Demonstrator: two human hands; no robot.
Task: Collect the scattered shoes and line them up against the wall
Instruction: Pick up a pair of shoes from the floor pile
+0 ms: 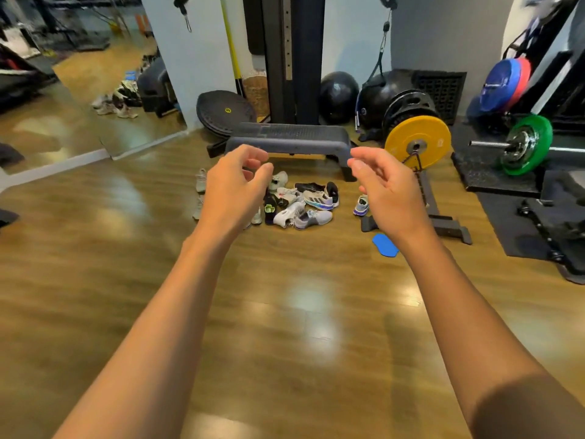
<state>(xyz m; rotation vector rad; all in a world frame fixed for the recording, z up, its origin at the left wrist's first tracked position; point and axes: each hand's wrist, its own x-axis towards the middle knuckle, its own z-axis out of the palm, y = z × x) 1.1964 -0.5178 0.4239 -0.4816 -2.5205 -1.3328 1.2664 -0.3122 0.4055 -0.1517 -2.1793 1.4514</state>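
Several shoes lie in a loose pile (pixel 297 204) on the wooden floor, in front of a grey step platform. Most are white or grey trainers, with a black one (pixel 311 186) at the back. One white-and-purple shoe (pixel 361 205) lies apart to the right, and a grey shoe (pixel 201 180) lies at the left. A blue insole (pixel 384 245) rests on the floor nearer to me. My left hand (pixel 235 188) and my right hand (pixel 384 193) are both raised in front of the pile, fingers curled and apart, holding nothing. My left hand hides part of the pile.
The grey step platform (pixel 288 139) stands behind the shoes, with a black machine column (pixel 285 58) and exercise balls (pixel 338 96) at the white wall. A yellow weight plate (pixel 418 142), a rack base and a barbell with a green plate (pixel 527 145) crowd the right. A mirror (pixel 79 90) covers the left wall.
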